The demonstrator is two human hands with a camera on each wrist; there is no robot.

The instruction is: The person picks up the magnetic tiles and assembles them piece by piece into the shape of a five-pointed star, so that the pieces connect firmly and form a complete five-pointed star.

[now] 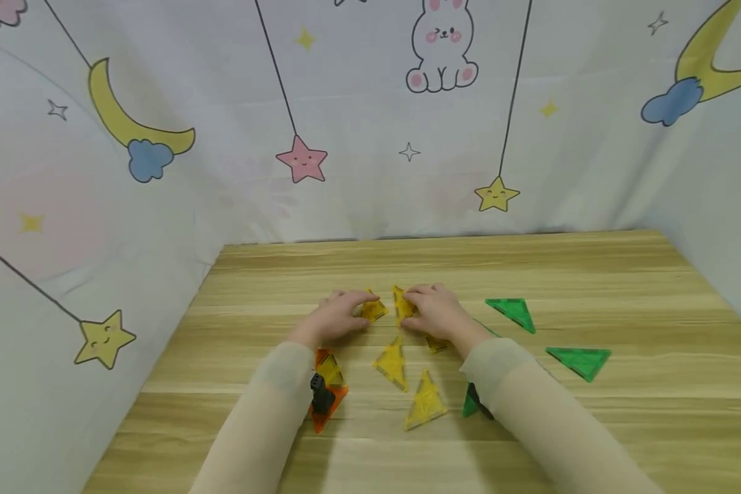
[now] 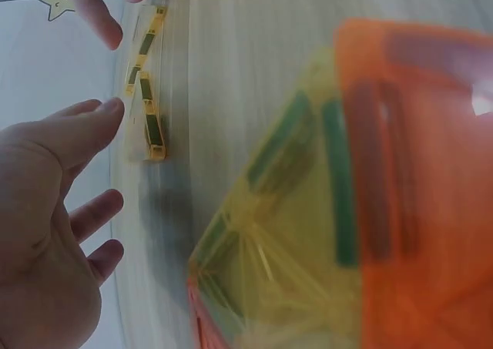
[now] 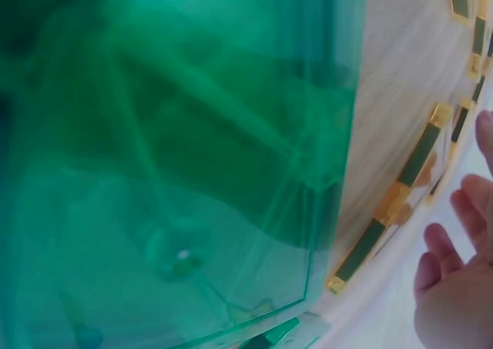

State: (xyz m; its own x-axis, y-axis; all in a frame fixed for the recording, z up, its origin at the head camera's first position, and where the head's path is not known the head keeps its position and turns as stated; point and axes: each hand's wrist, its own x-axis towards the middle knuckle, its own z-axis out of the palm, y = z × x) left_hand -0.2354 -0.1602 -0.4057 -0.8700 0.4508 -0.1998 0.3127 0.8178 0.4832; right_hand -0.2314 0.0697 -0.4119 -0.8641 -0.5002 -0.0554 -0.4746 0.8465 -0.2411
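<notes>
Near the middle of the table, my left hand (image 1: 339,317) holds a yellow triangular magnetic tile (image 1: 373,310) between index finger and thumb. Just across a narrow gap, my right hand (image 1: 435,314) has its index finger and thumb at two corners of another yellow triangular tile (image 1: 400,305). Both tiles lie about flat. Closer to me are two more yellow triangles, one upper (image 1: 392,365) and one lower (image 1: 427,403). A further yellow tile (image 1: 436,344) is partly hidden under my right wrist. In the left wrist view, my left hand's (image 2: 50,187) lower fingers are loosely bent.
Two green triangular tiles, one farther (image 1: 514,313) and one nearer (image 1: 580,361), lie at the right. Beside my left sleeve are orange tiles (image 1: 328,408) and a yellow one (image 1: 329,370). Another green tile (image 1: 470,403) shows beside my right sleeve. A printed curtain (image 1: 358,206) stands behind the table.
</notes>
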